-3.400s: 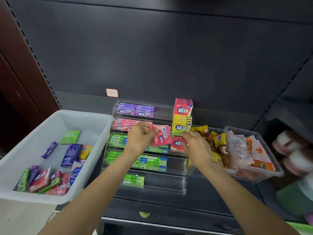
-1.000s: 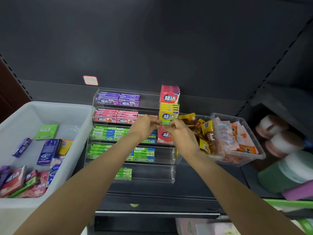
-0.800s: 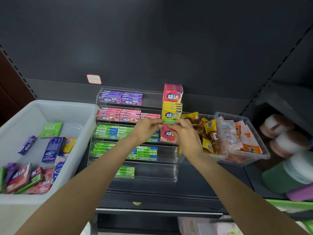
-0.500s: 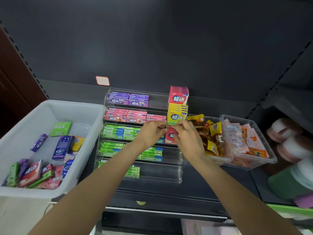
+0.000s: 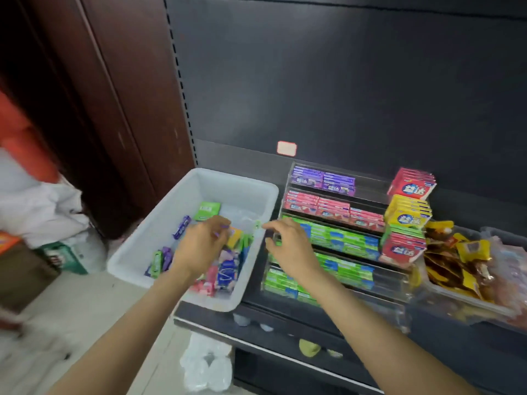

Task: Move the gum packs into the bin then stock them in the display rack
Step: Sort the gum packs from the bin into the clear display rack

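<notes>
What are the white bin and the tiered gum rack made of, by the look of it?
White bin: likely moulded plastic, slightly translucent, matte, with a rolled rim and rounded corners. Gum rack: looks like clear acrylic; the packs show straight through its glossy front lips, whose edges catch light. Glass is possible, though less likely.

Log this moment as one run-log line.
left hand: over white plastic bin | right hand: before clear acrylic display rack | grips: unclear

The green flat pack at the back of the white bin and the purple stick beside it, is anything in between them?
No. In the head view, only bare bin floor separates the green pack from the purple stick.
</notes>
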`<state>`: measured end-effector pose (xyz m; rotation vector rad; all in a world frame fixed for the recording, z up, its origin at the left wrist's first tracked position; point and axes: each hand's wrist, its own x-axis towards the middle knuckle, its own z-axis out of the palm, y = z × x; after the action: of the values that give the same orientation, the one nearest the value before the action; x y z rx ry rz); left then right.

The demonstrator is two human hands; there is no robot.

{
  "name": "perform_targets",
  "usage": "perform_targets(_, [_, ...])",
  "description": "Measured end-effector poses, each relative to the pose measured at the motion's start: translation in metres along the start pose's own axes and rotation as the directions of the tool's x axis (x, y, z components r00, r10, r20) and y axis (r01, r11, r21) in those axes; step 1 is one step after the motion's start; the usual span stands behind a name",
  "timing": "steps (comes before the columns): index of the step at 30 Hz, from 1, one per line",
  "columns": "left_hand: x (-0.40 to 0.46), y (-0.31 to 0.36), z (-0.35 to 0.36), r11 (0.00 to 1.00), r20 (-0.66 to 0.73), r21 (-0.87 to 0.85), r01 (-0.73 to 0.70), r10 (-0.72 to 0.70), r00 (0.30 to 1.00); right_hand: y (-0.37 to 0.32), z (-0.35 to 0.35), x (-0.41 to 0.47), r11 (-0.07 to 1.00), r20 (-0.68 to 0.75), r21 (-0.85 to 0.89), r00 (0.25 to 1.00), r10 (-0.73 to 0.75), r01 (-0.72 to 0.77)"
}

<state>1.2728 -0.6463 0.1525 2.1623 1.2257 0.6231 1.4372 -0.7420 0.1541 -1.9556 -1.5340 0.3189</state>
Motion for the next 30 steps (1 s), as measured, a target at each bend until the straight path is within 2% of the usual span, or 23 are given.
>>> perform_targets(5, [0.013, -0.099, -0.066, 0.991, -0.086, 0.104, 0.083, -0.074, 0.994, -0.053, 0.077, 0.037, 0.999, 0.126, 0.004, 0.991, 0.043, -0.044])
perform_targets(8, [0.03, -0.148, -0.088, 0.965, 0.006, 0.249, 0.086, -0.09, 0.996, -0.069, 0.119, 0.054, 0.994, 0.189, -0.041, 0.976, 0.104, -0.098])
perform_targets(11, [0.043, -0.176, -0.101, 0.955, 0.173, 0.29, 0.058, -0.112, 0.979, -0.072, 0.151, 0.068, 0.979, 0.238, -0.145, 0.955, 0.178, -0.146])
perform_targets(13, [0.048, -0.182, -0.106, 0.961, 0.284, 0.271, 0.064, -0.143, 0.948, -0.069, 0.166, 0.074, 0.964, 0.241, -0.198, 0.944, 0.224, -0.178])
perform_targets(15, [0.052, -0.185, -0.108, 0.975, 0.337, 0.216, 0.059, -0.131, 0.932, -0.064, 0.175, 0.08, 0.949, 0.245, -0.249, 0.935, 0.256, -0.195])
perform_targets(22, [0.059, -0.194, -0.111, 0.995, 0.365, 0.044, 0.086, -0.096, 0.926, -0.046, 0.189, 0.091, 0.899, 0.303, -0.384, 0.891, 0.337, -0.21])
perform_targets(28, [0.061, -0.199, -0.106, 0.99, 0.331, -0.049, 0.133, -0.109, 0.937, -0.049, 0.189, 0.1, 0.852, 0.243, -0.512, 0.932, 0.269, -0.113])
perform_targets(30, [0.06, -0.2, -0.103, 0.982, 0.319, -0.072, 0.175, -0.144, 0.937, -0.052, 0.185, 0.106, 0.862, 0.221, -0.501, 0.951, 0.216, -0.08])
